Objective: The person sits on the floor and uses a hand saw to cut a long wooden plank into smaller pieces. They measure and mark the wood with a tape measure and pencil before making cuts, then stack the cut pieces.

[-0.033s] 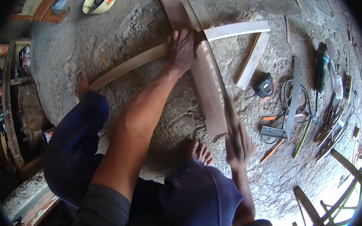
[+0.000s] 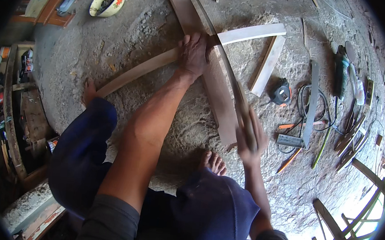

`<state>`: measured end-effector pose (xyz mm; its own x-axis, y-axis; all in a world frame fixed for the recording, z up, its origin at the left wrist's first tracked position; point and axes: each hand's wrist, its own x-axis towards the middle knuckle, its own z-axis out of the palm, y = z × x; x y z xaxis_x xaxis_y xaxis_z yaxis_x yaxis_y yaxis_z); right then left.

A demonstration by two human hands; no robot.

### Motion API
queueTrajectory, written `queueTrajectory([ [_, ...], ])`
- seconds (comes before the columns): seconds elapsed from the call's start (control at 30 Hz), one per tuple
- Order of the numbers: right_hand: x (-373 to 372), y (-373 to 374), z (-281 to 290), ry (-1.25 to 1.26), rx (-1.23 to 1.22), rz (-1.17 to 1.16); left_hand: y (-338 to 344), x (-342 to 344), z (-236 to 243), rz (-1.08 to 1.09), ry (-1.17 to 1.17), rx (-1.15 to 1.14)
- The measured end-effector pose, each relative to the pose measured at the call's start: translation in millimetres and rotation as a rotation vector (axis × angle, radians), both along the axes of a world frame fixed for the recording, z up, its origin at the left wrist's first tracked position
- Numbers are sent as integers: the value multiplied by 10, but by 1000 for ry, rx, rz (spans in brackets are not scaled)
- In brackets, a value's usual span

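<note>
A long wooden strip crosses a wider wooden board on the rough floor. My left hand grips the strip where the two cross, its fingers curled over the wood. In my right hand is the handle of a handsaw, somewhat blurred. The saw blade shows nearly edge-on and meets the strip just right of my left hand. The contact of the teeth with the wood is too fine to make out. My left foot rests by the strip's left end.
A short wooden piece lies under the strip's right end. Rightward are a tape measure, a try square, an orange pencil and an angle grinder with its cord. An enamel bowl sits far left.
My right hand and the handsaw have moved forward, away from my body, and slightly left. My left hand stays on the wooden strip.
</note>
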<state>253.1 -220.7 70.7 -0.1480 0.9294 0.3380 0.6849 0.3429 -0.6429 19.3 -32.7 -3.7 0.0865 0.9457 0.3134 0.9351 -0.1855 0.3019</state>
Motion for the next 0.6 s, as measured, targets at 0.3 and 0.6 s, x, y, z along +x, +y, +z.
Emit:
queueTrajectory([
  [0.3, 564, -948, 118, -389, 107, 45, 73, -17, -89, 25, 41, -24],
  [0.6, -294, 720, -296, 144, -9, 31, 97, 10, 45, 3, 2, 33],
])
